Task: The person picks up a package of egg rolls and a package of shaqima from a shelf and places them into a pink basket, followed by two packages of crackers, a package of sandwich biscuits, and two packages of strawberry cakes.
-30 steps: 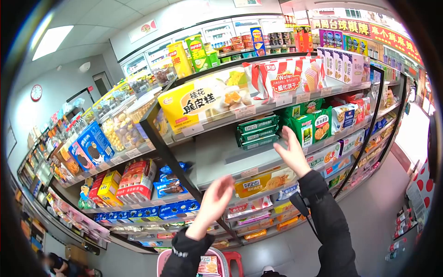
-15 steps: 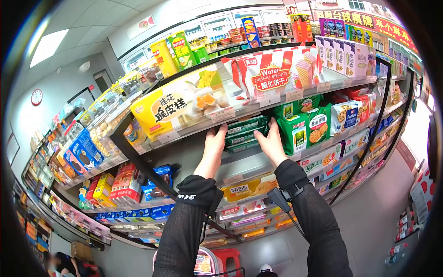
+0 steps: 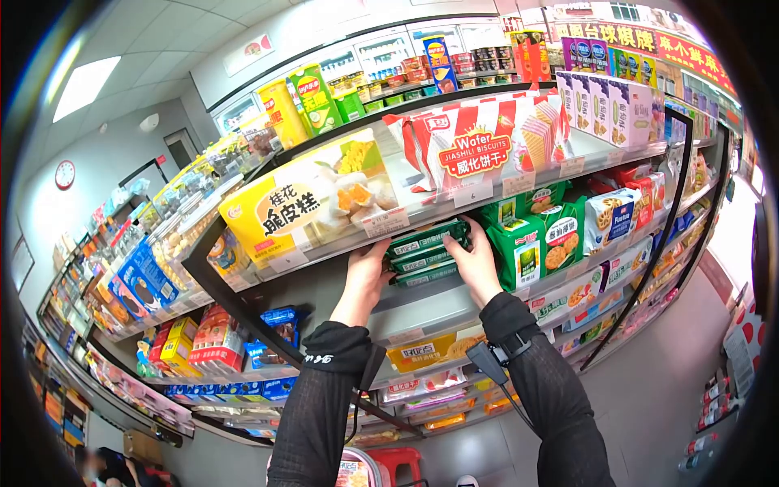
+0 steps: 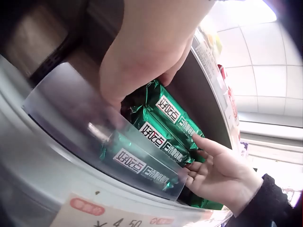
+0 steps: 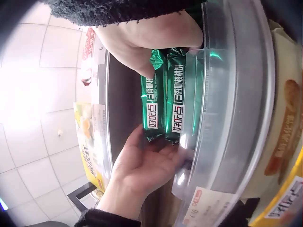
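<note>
Three green biscuit packs [image 3: 423,258] lie stacked on a shelf, under the shelf that bears the wafer bag. My left hand [image 3: 362,280] grips their left end, its fingers reaching round behind it. At the other end my right hand [image 3: 477,261] holds the stack, thumb over the upper pack's front. In the left wrist view the lowest biscuit pack [image 4: 142,165] shows through a clear plastic shelf lip [image 4: 71,101]. The right wrist view shows the left palm [image 5: 149,163] turned up against the pack ends.
Close above are a yellow cake box [image 3: 304,195] and a red-striped wafer bag [image 3: 479,150]. Larger green cracker bags [image 3: 531,243] stand right beside my right hand. A black shelf post [image 3: 243,304] slants to the left. Below stands a red stool [image 3: 398,463].
Both hands have come from apart in front of the shelf to the two ends of the green biscuit packs. Over the last half second they have taken a closer grip on the stack.
</note>
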The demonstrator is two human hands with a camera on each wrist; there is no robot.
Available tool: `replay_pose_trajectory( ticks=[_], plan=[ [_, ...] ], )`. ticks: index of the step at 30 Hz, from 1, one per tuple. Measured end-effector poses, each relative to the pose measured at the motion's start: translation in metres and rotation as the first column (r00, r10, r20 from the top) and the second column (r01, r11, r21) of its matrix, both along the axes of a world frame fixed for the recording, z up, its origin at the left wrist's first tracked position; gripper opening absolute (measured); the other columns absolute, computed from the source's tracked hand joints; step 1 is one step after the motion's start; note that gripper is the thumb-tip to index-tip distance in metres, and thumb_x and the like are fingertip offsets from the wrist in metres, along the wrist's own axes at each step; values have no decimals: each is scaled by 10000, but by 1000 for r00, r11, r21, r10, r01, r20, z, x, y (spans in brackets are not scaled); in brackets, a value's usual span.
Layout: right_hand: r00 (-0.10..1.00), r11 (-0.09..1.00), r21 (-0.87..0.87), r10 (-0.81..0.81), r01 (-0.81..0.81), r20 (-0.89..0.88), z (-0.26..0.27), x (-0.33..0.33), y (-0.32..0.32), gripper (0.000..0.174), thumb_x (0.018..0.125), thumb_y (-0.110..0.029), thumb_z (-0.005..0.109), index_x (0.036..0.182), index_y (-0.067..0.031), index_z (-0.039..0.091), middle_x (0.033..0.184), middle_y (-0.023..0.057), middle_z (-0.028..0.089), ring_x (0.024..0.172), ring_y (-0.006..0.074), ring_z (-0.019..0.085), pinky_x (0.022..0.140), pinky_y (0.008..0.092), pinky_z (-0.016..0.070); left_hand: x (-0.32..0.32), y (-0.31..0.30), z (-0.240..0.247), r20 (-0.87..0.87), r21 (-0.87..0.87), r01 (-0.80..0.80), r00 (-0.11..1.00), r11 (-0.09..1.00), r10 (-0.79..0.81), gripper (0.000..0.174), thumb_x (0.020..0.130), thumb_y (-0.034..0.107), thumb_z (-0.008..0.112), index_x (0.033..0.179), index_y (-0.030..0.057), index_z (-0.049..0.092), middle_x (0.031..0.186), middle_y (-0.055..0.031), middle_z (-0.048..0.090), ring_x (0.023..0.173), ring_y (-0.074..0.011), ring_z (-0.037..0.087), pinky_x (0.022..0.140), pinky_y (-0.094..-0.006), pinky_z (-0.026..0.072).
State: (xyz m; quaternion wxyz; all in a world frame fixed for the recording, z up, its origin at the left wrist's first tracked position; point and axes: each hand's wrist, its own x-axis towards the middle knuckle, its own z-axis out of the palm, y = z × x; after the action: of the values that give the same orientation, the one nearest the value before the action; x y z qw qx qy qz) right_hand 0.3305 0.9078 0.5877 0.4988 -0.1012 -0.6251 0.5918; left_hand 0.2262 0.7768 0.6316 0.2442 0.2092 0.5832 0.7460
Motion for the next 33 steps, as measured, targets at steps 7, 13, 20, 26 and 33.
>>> replay_pose_trajectory(
  ticks=[7,13,20,26,33],
  plan=[
    [999,1000,18,7,-6,-48,13,5,-7,388,732,-111,577,1079,19,461,938,101,548,850,163,516,759,253,392,-3,-9,5,10,31,23,1000,999,-23,359,766,209,587,1071,73,455,934,-47,533,772,-162,523,631,-346,417],
    [988,999,14,54,-52,-142,20,15,-29,358,759,-77,555,1093,11,459,927,76,550,828,106,512,727,230,409,16,-29,13,-66,121,11,998,993,-3,284,792,206,549,1012,34,497,901,-34,543,755,-125,531,602,-284,428],
    [992,995,44,94,-90,-83,18,41,-66,342,767,-57,558,1090,0,463,960,63,527,830,93,511,701,220,439,34,-67,7,-71,102,12,997,995,-5,324,814,218,521,1077,29,495,904,-36,560,743,-96,542,589,-237,450],
    [995,991,122,-36,47,-88,13,60,-105,339,767,-49,557,1088,6,462,992,60,515,849,96,508,704,224,442,47,-99,0,-116,127,75,991,989,-61,328,825,198,502,1112,40,475,975,-53,554,821,-131,547,686,-294,459],
    [993,991,87,-100,105,-54,0,101,-181,340,769,4,532,1100,3,455,977,54,513,822,85,515,686,195,424,85,-164,-24,-142,214,92,988,973,-62,366,813,153,530,1130,-14,453,1020,-59,529,917,-106,489,794,-223,388]
  ],
)
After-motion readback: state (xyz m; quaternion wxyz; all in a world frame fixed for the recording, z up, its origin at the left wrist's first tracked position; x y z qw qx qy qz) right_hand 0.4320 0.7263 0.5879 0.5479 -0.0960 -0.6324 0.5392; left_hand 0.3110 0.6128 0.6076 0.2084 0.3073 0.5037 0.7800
